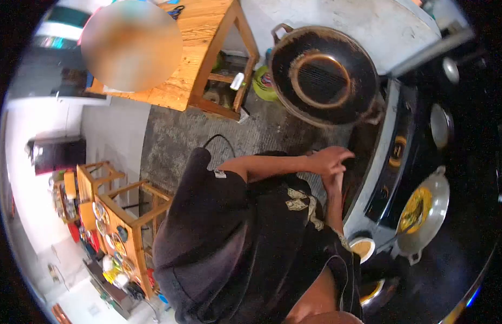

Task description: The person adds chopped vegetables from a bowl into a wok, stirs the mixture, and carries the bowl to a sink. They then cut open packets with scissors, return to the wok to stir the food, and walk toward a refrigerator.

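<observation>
My left hand meets my right hand in front of my dark shirt, by the near edge of the stove. The fingers of my left hand are bent over the tips of my right hand, with one finger sticking out. Anything between them is hidden. Most of my right hand's fingers are covered. Beyond my hands a metal wok with yellow food sits on the dark stove. A white bowl of light brown contents is near my right forearm.
A large empty black wok leans at the upper middle. A wooden table stands at the upper left, partly under a blurred round patch. Another wooden table with plates is at the lower left. Pot lids lie at the right.
</observation>
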A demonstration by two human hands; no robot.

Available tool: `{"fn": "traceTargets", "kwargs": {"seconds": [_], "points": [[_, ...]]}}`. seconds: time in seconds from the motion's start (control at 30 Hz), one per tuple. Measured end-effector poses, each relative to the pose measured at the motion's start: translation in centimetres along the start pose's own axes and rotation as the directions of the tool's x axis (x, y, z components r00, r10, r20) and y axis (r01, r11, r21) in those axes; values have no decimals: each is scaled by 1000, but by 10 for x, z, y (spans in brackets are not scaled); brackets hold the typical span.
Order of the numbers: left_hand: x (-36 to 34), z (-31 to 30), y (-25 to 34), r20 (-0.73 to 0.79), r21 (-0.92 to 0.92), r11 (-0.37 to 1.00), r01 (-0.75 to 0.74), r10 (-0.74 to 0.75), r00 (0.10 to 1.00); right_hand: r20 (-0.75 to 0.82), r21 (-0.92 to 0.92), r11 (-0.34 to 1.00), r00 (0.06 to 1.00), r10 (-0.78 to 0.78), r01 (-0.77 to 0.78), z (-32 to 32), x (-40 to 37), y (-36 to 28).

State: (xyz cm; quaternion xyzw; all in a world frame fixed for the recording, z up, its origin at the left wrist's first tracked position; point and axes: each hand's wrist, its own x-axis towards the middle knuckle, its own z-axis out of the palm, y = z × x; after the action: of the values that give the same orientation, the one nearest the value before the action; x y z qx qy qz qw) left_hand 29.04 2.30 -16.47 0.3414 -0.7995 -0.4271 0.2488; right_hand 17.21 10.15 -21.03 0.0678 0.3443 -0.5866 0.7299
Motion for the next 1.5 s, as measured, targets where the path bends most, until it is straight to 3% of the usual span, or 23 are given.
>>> {"fn": "traceTargets", "kwargs": {"seconds": [0.03,0.1,0.17,0.2,0.23,0.27,0.33,0.43,0.5,0.53,0.57,0.6,0.63,0.67,0.7,0.77,0.97,1.07,1.13,1.23,1.33,1.4,1.5], "points": [[-10,-7,13,33,11,992,-129,128,991,40,114,989,994,-101,96,20,-18,17],[-34,-16,29,105,-23,915,-402,402,909,280,-324,867,914,-293,378,61,-57,48],[-56,-16,22,111,44,860,-508,502,858,489,-659,462,805,-336,594,76,-79,51],[-65,-18,-1,212,200,904,-379,338,917,294,-252,946,948,-124,202,83,-98,58],[-94,-44,-3,146,354,877,-325,292,945,67,417,901,993,100,-119,91,-117,64],[-125,-46,-41,200,531,787,-315,244,949,119,346,930,989,87,-124,94,-143,71],[-212,-48,-129,104,692,718,81,-210,972,527,374,896,850,7,-239,74,-195,87],[-318,-61,-200,457,715,657,241,-699,550,453,584,808,855,-250,-73,0,-224,161],[-359,-66,-209,620,653,710,263,-701,353,191,615,788,967,-171,17,-70,-240,258],[-371,-69,-205,680,621,728,289,-684,264,-426,418,881,904,-23,220,-52,-251,275],[-379,-69,-201,700,587,743,321,-666,258,-381,851,489,866,324,191,-75,-254,282],[-384,-72,-195,720,546,757,359,-643,261,-596,384,923,771,227,25,-79,-250,279],[-393,-75,-192,741,498,769,402,-618,264,-695,-221,948,719,12,-229,-82,-247,283],[-397,-79,-182,731,457,773,441,-608,308,-607,-689,616,768,-205,-381,-86,-247,286],[-402,-86,-172,713,412,776,478,-601,361,-485,-859,61,773,-409,-508,-93,-248,290],[-418,-99,-147,640,365,761,536,-624,449,-337,-849,-295,879,-339,-439,-87,-245,296],[-516,-145,-170,689,513,750,417,-649,321,-370,-907,-313,889,270,-283,-20,-204,294],[-569,-154,-234,768,473,657,587,-634,91,-182,-817,-573,972,152,-63,33,-160,314],[-605,-180,-254,743,445,590,674,-663,90,125,-599,-796,992,16,88,76,-118,335],[-641,-234,-268,583,314,521,794,-766,271,548,-816,-340,814,-193,468,265,-66,377],[-668,-286,-281,318,144,426,893,-875,366,865,-501,-517,388,-317,694,390,7,406],[-697,-317,-286,137,44,320,946,-940,312,927,-374,-631,298,-228,680,469,29,423],[-752,-356,-287,-73,-101,176,979,-983,169,893,-356,-755,439,-101,550,509,115,430]]}}
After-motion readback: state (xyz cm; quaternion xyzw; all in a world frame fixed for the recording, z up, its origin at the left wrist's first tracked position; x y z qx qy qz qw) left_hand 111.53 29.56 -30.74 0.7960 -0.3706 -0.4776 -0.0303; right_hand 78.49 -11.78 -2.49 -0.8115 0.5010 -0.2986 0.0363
